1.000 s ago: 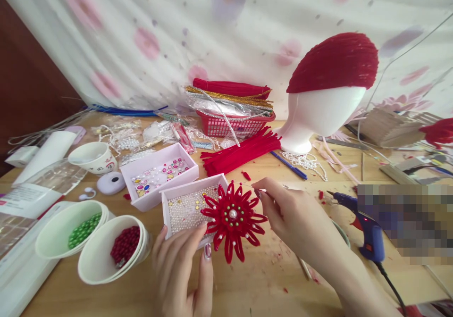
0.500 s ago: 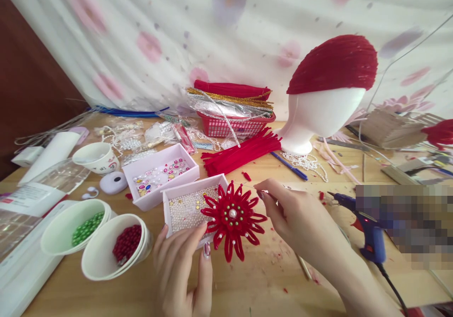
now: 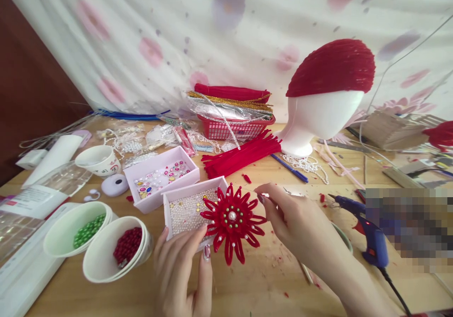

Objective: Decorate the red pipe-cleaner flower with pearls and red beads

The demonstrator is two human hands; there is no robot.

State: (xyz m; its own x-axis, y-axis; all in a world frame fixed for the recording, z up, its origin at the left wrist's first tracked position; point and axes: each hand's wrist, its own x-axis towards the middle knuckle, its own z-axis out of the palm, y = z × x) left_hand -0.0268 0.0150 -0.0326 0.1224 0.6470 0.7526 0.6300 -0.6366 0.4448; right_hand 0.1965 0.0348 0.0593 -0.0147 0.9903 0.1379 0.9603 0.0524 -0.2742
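A red pipe-cleaner flower [image 3: 232,220] dotted with pearls and green beads is held over the wooden table. My left hand [image 3: 184,265] pinches its lower left edge, fingers closed on it. My right hand [image 3: 293,220] hovers at the flower's right side, fingertips pinched together on something too small to name, beside the upper right petals. Behind the flower sits a pink box of small white pearls [image 3: 187,208].
Paper bowls of green beads [image 3: 76,227] and red beads [image 3: 116,251] stand at left. A pink box of gems [image 3: 161,178], red pipe cleaners [image 3: 240,154], a red basket [image 3: 235,126], a foam head with a red cap [image 3: 327,95] and a blue glue gun [image 3: 368,237] surround the work.
My right hand's pinched fingertips dropped slightly, closer to the flower's right petals. The view shifted a little; the flower stays held in my left hand.
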